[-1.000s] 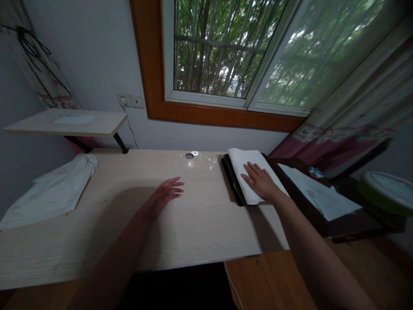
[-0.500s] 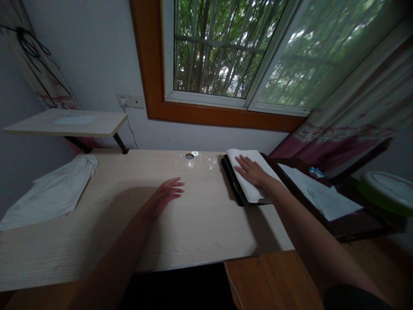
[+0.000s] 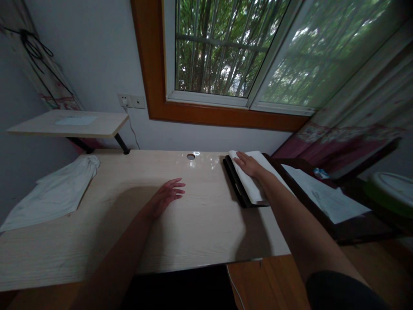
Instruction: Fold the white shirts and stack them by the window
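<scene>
My right hand (image 3: 249,165) lies palm down on a white sheet (image 3: 254,189), its fingers stretched out toward the upper left edge. Whether the sheet is paper or cloth I cannot tell. It covers most of a flat black stack (image 3: 237,185), like a folder or case, at the right end of the pale wooden desk (image 3: 200,228). My left hand (image 3: 166,197) is open over the middle of the desk, fingers slightly curved and apart, with nothing in it. Its shadow falls on the desk to the left.
At the left, a crumpled white cloth (image 3: 61,187) lies beside a raised shelf (image 3: 109,125) on black legs. A round cable hole (image 3: 191,157) sits near the back edge. To the right stand a dark side table with a paper sheet (image 3: 325,193) and a green-sided container (image 3: 387,196) with a pale lid.
My right hand has slid a little to the left across the white sheet, and its fingers are closer together. My left hand keeps its pose. The view has shifted slightly.
</scene>
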Tool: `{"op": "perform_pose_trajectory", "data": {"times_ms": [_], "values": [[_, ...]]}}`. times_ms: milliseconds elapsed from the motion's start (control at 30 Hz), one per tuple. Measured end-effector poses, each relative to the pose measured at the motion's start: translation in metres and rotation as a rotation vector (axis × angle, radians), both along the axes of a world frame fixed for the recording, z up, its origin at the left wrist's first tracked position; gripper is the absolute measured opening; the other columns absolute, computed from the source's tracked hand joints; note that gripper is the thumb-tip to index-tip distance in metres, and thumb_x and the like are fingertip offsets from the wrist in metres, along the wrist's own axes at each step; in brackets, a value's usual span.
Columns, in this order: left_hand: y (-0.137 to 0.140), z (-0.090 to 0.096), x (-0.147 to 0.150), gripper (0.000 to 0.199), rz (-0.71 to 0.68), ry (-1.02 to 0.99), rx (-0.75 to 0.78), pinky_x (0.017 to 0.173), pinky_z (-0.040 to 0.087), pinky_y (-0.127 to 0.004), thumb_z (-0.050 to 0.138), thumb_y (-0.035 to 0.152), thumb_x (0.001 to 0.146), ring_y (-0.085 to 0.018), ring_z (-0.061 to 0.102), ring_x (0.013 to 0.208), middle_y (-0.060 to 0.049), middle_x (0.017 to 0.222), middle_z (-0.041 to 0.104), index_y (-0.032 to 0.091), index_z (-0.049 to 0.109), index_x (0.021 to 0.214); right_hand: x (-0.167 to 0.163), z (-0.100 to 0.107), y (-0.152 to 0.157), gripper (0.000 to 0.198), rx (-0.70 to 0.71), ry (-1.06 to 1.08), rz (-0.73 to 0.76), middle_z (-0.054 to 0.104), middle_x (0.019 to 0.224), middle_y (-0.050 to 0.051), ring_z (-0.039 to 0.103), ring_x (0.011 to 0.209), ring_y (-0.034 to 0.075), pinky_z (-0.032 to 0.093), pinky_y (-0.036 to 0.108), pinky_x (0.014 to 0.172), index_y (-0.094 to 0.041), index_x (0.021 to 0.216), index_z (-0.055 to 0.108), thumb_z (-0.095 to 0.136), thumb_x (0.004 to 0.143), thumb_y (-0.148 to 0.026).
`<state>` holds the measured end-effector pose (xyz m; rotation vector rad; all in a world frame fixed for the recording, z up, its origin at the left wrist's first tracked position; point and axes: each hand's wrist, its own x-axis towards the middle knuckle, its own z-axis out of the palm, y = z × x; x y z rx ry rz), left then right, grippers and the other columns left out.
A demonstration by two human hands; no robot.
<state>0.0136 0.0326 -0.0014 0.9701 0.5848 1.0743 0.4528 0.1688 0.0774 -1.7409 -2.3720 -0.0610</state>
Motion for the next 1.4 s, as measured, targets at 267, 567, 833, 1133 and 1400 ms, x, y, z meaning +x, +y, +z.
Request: {"op": "perform_pose_trajectory", "data": {"times_ms": [267,567,833,1133,1400], "values": [[-0.002,0.005,0.001,0.052,-0.002,0.003,-0.001,0.1,0.046,-0.042,0.071,0.027,0.086,-0.026,0.065,0.113,-0.014,0.138,0.063,0.025,0.063,0.138,0.01,-0.017,-0.048,0.075,0.021,0.024,-0.062,0.041,0.161,0.017,0.033,0.153,0.032,0.031,0.051,0.125,-0.012,0.155,0.043,0.024,0.102,-0.062],[-0.002,0.005,0.002,0.052,0.004,0.005,0.006,0.099,0.046,-0.043,0.072,0.03,0.086,-0.026,0.065,0.111,-0.014,0.136,0.064,0.024,0.063,0.137,-0.008,-0.021,-0.162,0.063,0.186,-0.044,0.019,0.038,0.163,0.016,0.038,0.15,0.033,0.035,0.059,0.12,-0.019,0.158,0.037,0.039,0.103,-0.049],[-0.001,0.003,0.002,0.049,0.058,-0.007,-0.016,0.095,0.047,-0.041,0.075,0.026,0.082,-0.025,0.067,0.106,-0.013,0.13,0.067,0.023,0.067,0.13,-0.063,-0.042,-0.233,0.05,0.228,0.195,0.252,0.062,0.144,0.005,0.053,0.14,0.031,0.031,0.069,0.121,-0.037,0.144,0.057,0.051,0.097,-0.021],[0.002,-0.001,-0.001,0.033,0.363,-0.005,0.028,0.084,0.049,-0.031,0.074,0.025,0.074,-0.014,0.064,0.083,-0.004,0.101,0.073,0.021,0.075,0.106,-0.125,-0.063,-0.195,0.045,0.096,0.331,0.377,0.064,0.142,0.004,0.065,0.127,0.025,0.044,0.056,0.118,-0.033,0.14,0.061,0.052,0.098,-0.02],[0.007,-0.006,-0.007,0.024,0.658,0.186,0.069,0.081,0.049,-0.032,0.071,0.034,0.075,-0.016,0.062,0.08,-0.002,0.091,0.07,0.022,0.073,0.096,-0.14,-0.084,-0.155,0.039,0.083,0.402,0.319,0.064,0.142,0.01,0.06,0.131,0.028,0.048,0.055,0.114,-0.026,0.135,0.066,0.052,0.099,-0.024]]}}
